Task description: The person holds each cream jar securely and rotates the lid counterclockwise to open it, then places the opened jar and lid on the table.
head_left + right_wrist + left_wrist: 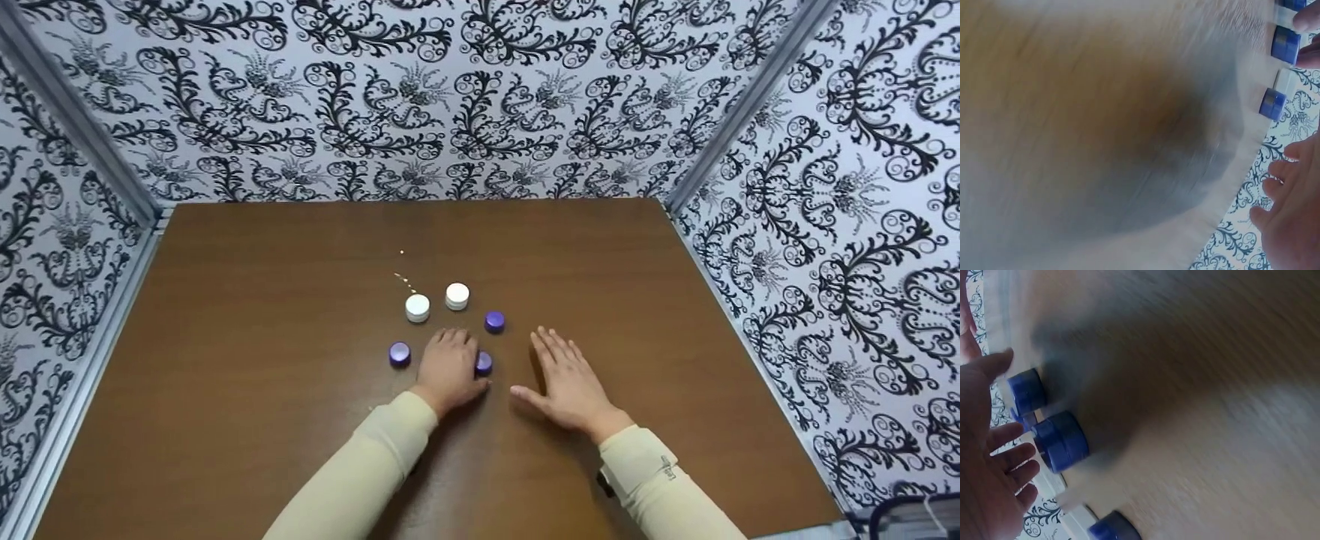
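Observation:
My left hand (450, 367) hovers palm-down over short purple round containers, fingers loosely bent and thumb apart. One purple container (483, 364) shows at its thumb side. Another purple container (1061, 441) lies by the fingertips in the left wrist view and is hidden under the hand in the head view; whether they touch I cannot tell. To the left stands a further purple container (400, 354). My right hand (566, 382) holds nothing, its fingers straight and thumb spread, to the right of the group. A purple container (494, 322) stands beyond, between the hands.
Two white round containers (418, 308) (457, 296) stand behind the purple ones. Small pale specks (405, 281) trail across the brown tabletop (247, 322) beside them. Patterned walls (450, 97) enclose the table at the back and sides.

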{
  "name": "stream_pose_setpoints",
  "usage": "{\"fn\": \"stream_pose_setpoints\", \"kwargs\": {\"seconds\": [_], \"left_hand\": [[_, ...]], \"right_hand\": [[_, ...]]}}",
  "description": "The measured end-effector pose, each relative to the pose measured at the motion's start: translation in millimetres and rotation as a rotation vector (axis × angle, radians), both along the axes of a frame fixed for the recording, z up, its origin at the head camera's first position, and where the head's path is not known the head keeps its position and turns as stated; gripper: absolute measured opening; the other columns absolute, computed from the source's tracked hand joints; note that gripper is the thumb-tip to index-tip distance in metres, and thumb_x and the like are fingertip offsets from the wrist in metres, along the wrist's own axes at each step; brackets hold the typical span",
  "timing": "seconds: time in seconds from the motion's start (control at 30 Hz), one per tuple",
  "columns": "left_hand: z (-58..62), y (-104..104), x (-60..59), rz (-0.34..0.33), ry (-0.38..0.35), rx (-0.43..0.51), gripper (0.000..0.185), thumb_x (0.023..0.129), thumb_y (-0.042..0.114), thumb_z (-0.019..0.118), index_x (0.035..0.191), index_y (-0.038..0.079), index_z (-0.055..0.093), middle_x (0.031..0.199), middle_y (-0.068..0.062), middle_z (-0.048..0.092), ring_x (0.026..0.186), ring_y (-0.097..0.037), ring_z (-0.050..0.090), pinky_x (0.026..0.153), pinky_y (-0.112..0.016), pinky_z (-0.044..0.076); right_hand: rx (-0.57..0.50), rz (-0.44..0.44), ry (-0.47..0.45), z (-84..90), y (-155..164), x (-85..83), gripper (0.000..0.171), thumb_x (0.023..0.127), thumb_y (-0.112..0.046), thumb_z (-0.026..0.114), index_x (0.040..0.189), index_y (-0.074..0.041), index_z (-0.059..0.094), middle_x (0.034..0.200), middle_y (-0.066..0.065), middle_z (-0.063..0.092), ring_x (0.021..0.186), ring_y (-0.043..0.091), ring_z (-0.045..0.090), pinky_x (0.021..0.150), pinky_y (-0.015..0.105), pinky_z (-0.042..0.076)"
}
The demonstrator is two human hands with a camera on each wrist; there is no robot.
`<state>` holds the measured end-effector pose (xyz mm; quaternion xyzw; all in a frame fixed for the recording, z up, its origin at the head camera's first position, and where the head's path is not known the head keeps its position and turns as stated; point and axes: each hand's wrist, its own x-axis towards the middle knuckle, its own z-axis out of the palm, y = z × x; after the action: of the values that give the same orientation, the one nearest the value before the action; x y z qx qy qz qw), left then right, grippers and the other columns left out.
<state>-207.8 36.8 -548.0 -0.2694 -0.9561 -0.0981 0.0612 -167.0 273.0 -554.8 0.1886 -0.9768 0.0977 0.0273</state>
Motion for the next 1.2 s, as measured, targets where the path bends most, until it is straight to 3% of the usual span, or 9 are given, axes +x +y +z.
{"fn": "stream_pose_setpoints", "kwargs": {"seconds": [0.13, 0.33, 0.57, 0.83, 1.2], "left_hand": [[-2.9, 0, -0.7, 0.025, 0.016, -0.015, 0.06, 0.074, 0.048, 0.079, 0.111, 0.002, 0.067, 0.109, -0.013, 0.064, 0.108, -0.033, 0.059, 0.101, -0.045, 0.04], [-7.5, 1, -1.4, 0.055, -0.003, -0.012, 0.054, 0.074, 0.042, 0.08, 0.108, 0.002, 0.067, 0.107, -0.012, 0.065, 0.106, -0.032, 0.06, 0.099, -0.044, 0.042], [-10.9, 1, -2.5, 0.09, -0.027, 0.018, 0.051, 0.075, 0.039, 0.081, 0.107, 0.001, 0.069, 0.108, -0.012, 0.065, 0.105, -0.031, 0.061, 0.096, -0.044, 0.043], [-10.9, 5, -0.8, 0.079, -0.003, 0.095, 0.044, 0.074, 0.036, 0.081, 0.102, 0.005, 0.069, 0.1, -0.01, 0.066, 0.098, -0.031, 0.062, 0.092, -0.045, 0.045], [-8.4, 11, 5.6, 0.046, 0.007, 0.235, 0.035, 0.074, 0.028, 0.08, 0.098, 0.008, 0.066, 0.096, -0.008, 0.069, 0.091, -0.03, 0.065, 0.086, -0.046, 0.048]], "right_hand": [[-0.002, 0.049, 0.02, 1.8, -9, -1.5, 0.089, 0.095, -0.069, 0.04, 0.153, -0.002, 0.034, 0.155, 0.016, 0.038, 0.143, 0.031, 0.032, 0.117, 0.048, 0.018], [-0.024, 0.083, 0.015, 2.6, -20, -3.1, 0.07, 0.1, -0.054, 0.048, 0.148, -0.003, 0.044, 0.144, 0.015, 0.051, 0.134, 0.033, 0.046, 0.115, 0.045, 0.024], [-0.026, 0.13, 0.052, 0.9, -25, -4.5, 0.055, 0.098, -0.037, 0.057, 0.142, -0.004, 0.052, 0.135, 0.013, 0.059, 0.129, 0.029, 0.051, 0.113, 0.047, 0.028], [-0.086, 0.182, 0.099, 6.1, -31, -6.7, 0.04, 0.095, -0.016, 0.062, 0.133, -0.003, 0.06, 0.128, 0.01, 0.064, 0.121, 0.028, 0.057, 0.109, 0.05, 0.034], [-0.198, 0.178, 0.104, 8.6, -34, -6.7, 0.037, 0.095, -0.012, 0.06, 0.132, -0.005, 0.061, 0.122, 0.007, 0.067, 0.118, 0.025, 0.059, 0.108, 0.049, 0.035]]}}
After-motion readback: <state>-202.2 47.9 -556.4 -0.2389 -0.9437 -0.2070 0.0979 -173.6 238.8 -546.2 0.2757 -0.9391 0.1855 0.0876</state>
